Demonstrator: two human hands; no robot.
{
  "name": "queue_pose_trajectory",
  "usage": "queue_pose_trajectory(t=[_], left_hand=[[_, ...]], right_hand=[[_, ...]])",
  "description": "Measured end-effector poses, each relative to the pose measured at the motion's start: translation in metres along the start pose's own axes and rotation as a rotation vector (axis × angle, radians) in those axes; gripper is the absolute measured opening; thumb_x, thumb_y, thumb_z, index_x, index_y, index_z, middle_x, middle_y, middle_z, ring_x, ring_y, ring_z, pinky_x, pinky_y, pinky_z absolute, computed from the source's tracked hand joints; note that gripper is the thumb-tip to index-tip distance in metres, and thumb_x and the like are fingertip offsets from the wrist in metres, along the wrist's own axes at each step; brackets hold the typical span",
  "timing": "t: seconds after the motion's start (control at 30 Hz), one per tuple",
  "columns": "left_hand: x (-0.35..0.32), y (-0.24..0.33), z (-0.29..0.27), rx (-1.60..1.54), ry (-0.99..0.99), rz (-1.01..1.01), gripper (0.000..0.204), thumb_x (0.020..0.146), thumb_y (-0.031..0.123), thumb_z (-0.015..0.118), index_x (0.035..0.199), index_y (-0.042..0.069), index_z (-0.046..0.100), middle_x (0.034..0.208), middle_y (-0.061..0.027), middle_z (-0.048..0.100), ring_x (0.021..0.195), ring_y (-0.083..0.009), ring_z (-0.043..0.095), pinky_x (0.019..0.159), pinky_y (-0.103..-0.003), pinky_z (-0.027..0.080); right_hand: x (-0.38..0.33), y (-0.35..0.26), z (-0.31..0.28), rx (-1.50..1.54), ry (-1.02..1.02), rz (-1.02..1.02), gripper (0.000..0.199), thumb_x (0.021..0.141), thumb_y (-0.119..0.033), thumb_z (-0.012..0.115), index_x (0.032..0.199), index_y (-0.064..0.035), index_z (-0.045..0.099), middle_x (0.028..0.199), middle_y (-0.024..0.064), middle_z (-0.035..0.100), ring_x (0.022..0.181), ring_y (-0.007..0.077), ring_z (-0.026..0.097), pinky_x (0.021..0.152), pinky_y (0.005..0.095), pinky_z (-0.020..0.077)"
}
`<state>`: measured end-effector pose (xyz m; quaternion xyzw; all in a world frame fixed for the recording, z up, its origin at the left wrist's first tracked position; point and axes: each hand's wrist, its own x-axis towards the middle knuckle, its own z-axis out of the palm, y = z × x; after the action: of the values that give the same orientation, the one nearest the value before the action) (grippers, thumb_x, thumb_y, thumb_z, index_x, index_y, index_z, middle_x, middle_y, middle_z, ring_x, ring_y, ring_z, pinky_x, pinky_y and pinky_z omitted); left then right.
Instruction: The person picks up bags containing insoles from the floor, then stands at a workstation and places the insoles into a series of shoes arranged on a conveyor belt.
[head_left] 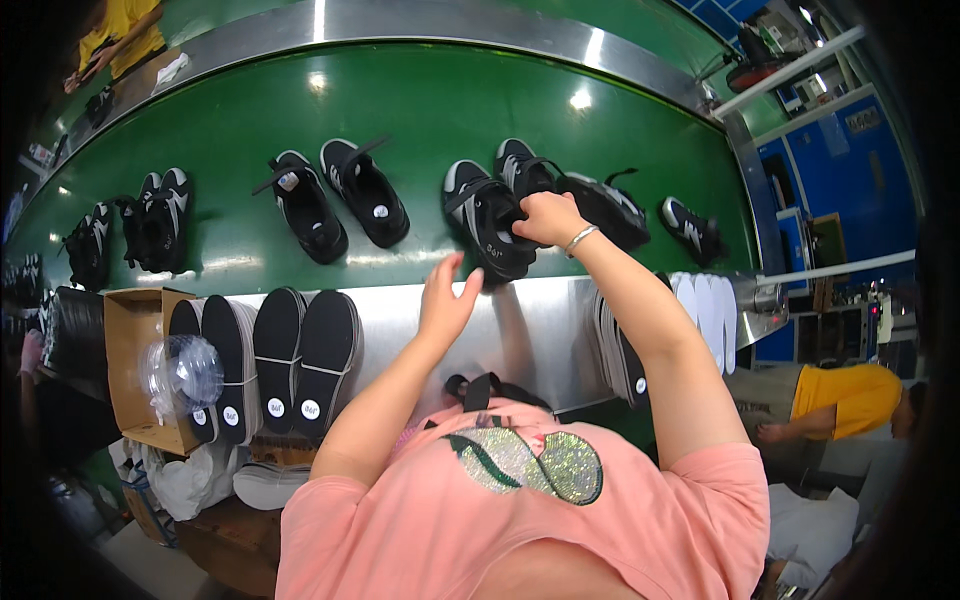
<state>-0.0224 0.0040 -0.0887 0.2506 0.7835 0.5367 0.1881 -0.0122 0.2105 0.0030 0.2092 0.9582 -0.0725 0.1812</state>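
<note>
The black shoe [485,220] stands sole down on the green work surface [420,105], close to its near edge, with the toe pointing away from the person and the heel toward the bare metal ledge [400,315]. The right hand [548,218] is at the shoe's collar with the fingers curled; whether they grip the rim or only rest there cannot be told. The left hand [447,298] is unclenched and holds nothing, its fingers and thumb spread just short of the heel. In handling, the shoe is judged light, with a soft, yielding upper and a firmer sole; it does not look fragile, and smooth skin should not slip much on it. Sound holds would be the heel counter and collar, or the sole's two sides; the loose strap is a poor grip. A second shoe [522,168] stands just beyond, and a third [607,210] lies at the right forearm, so clearance there is tight. To the left, open surface extends to a spaced pair [345,205]. The ledge is free between the insole stacks [328,350] at left and the stacks [620,350] at right.
</note>
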Motion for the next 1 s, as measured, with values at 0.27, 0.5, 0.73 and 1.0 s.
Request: queue_pose_trajectory(t=[0.27,0.5,0.73,1.0], left_hand=[[-0.036,0.057,0.011,0.295,-0.084,0.417,0.054,0.065,0.021,0.066,0.112,0.007,0.043,0.104,-0.0100,0.049,0.096,-0.0295,0.045,0.082,-0.039,0.034],[-0.039,0.049,0.013,0.478,-0.144,0.745,0.033,0.070,0.014,0.062,0.098,0.004,0.049,0.098,-0.0106,0.051,0.089,-0.0275,0.049,0.075,-0.036,0.039],[-0.010,0.061,0.008,0.398,-0.255,0.680,0.016,0.076,0.013,0.058,0.088,0.003,0.056,0.086,-0.0119,0.058,0.080,-0.0293,0.055,0.069,-0.037,0.045],[0.023,0.050,0.003,0.028,-0.521,0.064,0.023,0.076,0.020,0.061,0.084,-0.001,0.062,0.069,-0.0065,0.060,0.062,-0.0140,0.055,0.057,-0.026,0.043]], right_hand=[[-0.131,-0.017,0.059,0.047,0.104,-0.127,0.024,0.071,-0.032,0.055,0.066,-0.0100,0.063,0.071,0.0082,0.058,0.073,0.0243,0.057,0.074,0.0439,0.0331],[-0.204,-0.007,0.088,0.103,0.198,-0.212,0.023,0.076,-0.031,0.054,0.070,-0.0100,0.063,0.078,0.0074,0.058,0.077,0.0236,0.056,0.078,0.0438,0.0329],[-0.246,0.053,0.068,0.410,0.651,0.161,0.018,0.071,-0.018,0.062,0.079,-0.0022,0.058,0.079,0.0121,0.058,0.077,0.0305,0.054,0.069,0.0372,0.0436],[-0.261,0.077,0.093,0.158,0.433,0.602,0.039,0.066,-0.032,0.069,0.089,-0.0050,0.054,0.087,0.0111,0.058,0.084,0.0290,0.055,0.069,0.0385,0.0425]])
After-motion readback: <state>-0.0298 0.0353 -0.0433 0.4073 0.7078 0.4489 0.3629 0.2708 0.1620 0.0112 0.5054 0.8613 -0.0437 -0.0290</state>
